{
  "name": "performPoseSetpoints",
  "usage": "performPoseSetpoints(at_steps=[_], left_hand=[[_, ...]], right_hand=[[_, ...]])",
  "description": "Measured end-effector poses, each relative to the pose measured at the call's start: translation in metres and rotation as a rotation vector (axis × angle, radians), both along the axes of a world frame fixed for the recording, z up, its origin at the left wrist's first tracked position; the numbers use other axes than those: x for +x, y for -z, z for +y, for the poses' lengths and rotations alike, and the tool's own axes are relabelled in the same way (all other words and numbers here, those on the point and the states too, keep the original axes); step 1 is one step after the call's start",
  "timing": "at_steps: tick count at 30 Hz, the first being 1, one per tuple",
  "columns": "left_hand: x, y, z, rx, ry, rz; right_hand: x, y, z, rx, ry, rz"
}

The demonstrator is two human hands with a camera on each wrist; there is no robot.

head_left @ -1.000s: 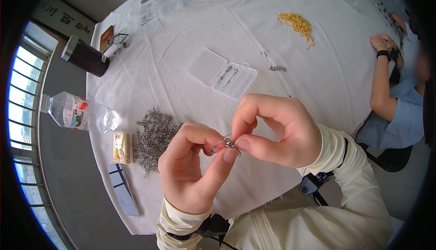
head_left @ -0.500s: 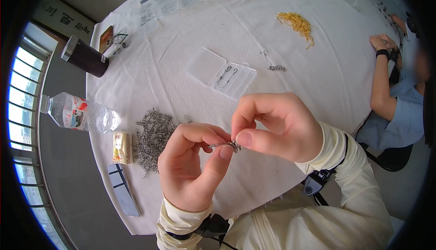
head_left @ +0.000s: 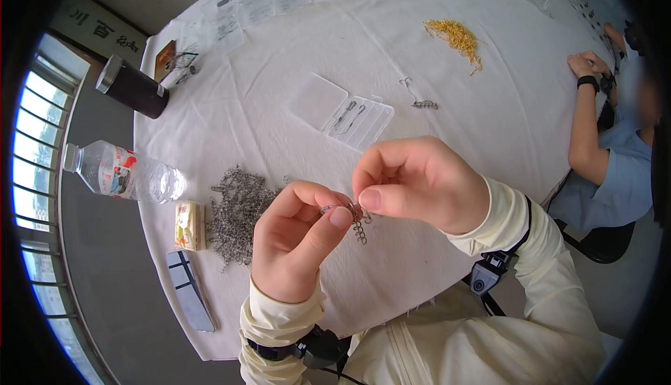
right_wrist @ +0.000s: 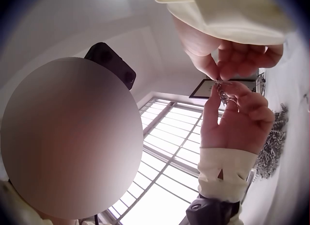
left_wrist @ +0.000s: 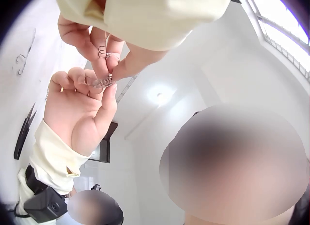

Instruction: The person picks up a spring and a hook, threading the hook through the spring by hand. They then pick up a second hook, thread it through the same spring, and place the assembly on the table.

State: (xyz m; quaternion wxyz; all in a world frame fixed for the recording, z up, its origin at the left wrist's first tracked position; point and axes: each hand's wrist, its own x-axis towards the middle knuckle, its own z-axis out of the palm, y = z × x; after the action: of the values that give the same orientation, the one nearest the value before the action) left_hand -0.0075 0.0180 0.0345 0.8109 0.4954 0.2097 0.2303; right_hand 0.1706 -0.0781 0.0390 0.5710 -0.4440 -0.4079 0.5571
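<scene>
Both hands meet above the near part of the table. The left hand (head_left: 292, 242) pinches a thin metal hook piece between thumb and forefinger. From the fingertips hangs a small metal coil (head_left: 359, 231), seen also as a spring (right_wrist: 223, 95) in the right wrist view. The right hand (head_left: 426, 189) has its thumb and forefinger together on the other side of the same metal piece. In the left wrist view a dark hook (left_wrist: 101, 52) shows against the fingers, above the coil (left_wrist: 102, 82). Exactly how the parts join is too small to tell.
Left of the hands lies a heap of metal coils (head_left: 241, 217), with a bottle (head_left: 122, 172), packet (head_left: 189, 226) and phone (head_left: 190, 291) beyond. A divided clear case (head_left: 360, 123), a loose hook with coil (head_left: 423, 104) and gold pieces (head_left: 456, 39) lie farther back.
The right hand has shifted slightly up and left, and the left hand has tilted. The metal coil, earlier bunched at the fingertips, now hangs below them.
</scene>
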Motion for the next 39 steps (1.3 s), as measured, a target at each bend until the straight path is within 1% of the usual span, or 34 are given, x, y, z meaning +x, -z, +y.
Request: performPoseSetpoints(at_steps=[4, 6, 9, 10, 15, 21, 23, 25, 27, 29, 32, 33, 34, 36, 39], left_hand=[[0.0, 0.002, 0.002, 0.012, 0.005, -0.035], [0.001, 0.002, 0.001, 0.103, -0.029, -0.05], [0.003, -0.001, -0.003, 0.176, -0.086, -0.03], [0.003, -0.001, -0.004, 0.176, -0.086, -0.03], [0.004, 0.0, -0.005, 0.329, -0.131, -0.02], [0.006, 0.003, -0.006, 0.315, -0.152, -0.016], [0.007, 0.004, -0.004, 0.3, -0.153, 0.01], [0.008, 0.008, -0.002, 0.286, -0.154, 0.035], [0.008, 0.012, 0.002, 0.226, -0.193, 0.0], [0.008, 0.015, 0.003, 0.253, -0.208, 0.003], [0.007, 0.014, 0.004, 0.264, -0.204, -0.011], [0.006, 0.014, 0.004, 0.253, -0.195, -0.023], [0.006, 0.014, 0.002, 0.251, -0.187, -0.029], [0.006, 0.011, 0.0, 0.263, -0.196, -0.025], [0.008, 0.014, -0.001, 0.275, -0.202, -0.022]], right_hand=[[0.001, 0.001, 0.0, 0.007, 0.014, -0.007], [0.001, 0.001, 0.0, 0.008, 0.016, -0.013], [0.002, 0.002, 0.0, 0.033, 0.021, -0.018], [0.002, 0.002, 0.0, 0.039, 0.025, -0.031], [0.004, 0.002, -0.001, 0.076, 0.046, -0.094], [0.003, 0.004, 0.0, 0.13, 0.104, -0.168], [0.005, 0.004, 0.001, 0.249, 0.131, -0.445], [0.004, 0.006, 0.002, 0.257, 0.15, -0.461], [0.004, 0.005, 0.002, 0.264, 0.169, -0.479], [0.005, 0.003, 0.001, 0.257, 0.209, -0.568], [-0.001, 0.008, 0.002, 0.252, 0.19, -0.567], [-0.004, 0.011, 0.003, 0.296, 0.184, -0.659], [-0.007, 0.014, 0.003, 0.293, 0.191, -0.666], [-0.013, 0.02, 0.003, 0.364, 0.203, -0.892], [-0.013, 0.027, 0.004, 0.381, 0.237, -0.89]])
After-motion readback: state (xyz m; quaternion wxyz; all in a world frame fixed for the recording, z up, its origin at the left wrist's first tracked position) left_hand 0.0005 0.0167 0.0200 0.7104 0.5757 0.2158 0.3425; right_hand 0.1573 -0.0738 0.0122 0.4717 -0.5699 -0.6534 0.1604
